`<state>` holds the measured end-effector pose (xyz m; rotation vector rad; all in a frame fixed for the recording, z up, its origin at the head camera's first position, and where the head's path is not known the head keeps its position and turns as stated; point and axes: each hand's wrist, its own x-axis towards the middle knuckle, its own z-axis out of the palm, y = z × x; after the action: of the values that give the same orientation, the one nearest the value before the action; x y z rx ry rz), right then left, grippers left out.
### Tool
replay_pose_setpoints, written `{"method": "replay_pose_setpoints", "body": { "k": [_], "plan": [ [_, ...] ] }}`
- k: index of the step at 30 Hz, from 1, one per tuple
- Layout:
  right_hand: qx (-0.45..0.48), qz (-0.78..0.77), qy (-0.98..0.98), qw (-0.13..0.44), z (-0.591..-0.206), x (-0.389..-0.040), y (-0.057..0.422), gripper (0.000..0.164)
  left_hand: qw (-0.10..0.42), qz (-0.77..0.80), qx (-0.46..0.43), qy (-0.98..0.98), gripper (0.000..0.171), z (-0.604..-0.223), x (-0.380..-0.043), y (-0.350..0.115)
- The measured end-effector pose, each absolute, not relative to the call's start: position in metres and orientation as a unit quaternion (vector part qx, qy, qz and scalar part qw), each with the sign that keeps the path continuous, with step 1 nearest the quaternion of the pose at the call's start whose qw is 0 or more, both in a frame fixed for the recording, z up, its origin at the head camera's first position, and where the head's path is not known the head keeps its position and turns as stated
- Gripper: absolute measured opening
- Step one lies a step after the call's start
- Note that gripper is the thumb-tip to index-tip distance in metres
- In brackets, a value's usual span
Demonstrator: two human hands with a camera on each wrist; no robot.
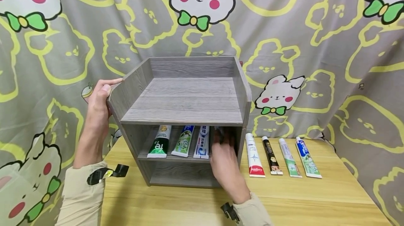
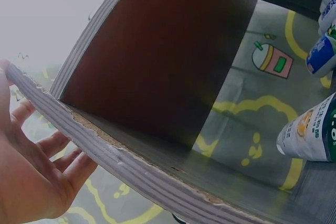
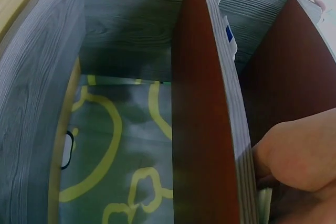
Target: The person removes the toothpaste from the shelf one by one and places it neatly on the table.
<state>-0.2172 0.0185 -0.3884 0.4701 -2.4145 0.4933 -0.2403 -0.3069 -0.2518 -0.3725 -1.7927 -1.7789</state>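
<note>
Just left of the right hand (image 1: 223,159), whose hold cannot be told, a tube (image 1: 202,143) lies lengthwise front-to-back; the left hand (image 1: 100,101) clasps the shelf unit (image 1: 186,101).

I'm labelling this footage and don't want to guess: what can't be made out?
Head view: fingertips of the right hand, and anything they hold, lost in shadow inside the shelf unit.
Right wrist view: what the pale sliver is, cut off by the bottom edge.
Left wrist view: the nearest tube's front end, cut off by the right edge.
</note>
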Motion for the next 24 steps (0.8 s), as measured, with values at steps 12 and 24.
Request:
{"method": "replay_pose_setpoints", "body": {
  "k": [12,24],
  "plan": [
    [0.179,0.211,-0.907,0.317,-0.387,-0.215,0.013,0.055,0.296,-0.664,-0.147,-0.671,0.038,-0.256,-0.241,-0.309],
    [0.172,0.35,-0.883,0.263,-0.383,-0.208,0.018,0.056,0.296,-0.676,-0.157,-0.657,0.038,-0.257,-0.244,-0.31]
  ]
}}
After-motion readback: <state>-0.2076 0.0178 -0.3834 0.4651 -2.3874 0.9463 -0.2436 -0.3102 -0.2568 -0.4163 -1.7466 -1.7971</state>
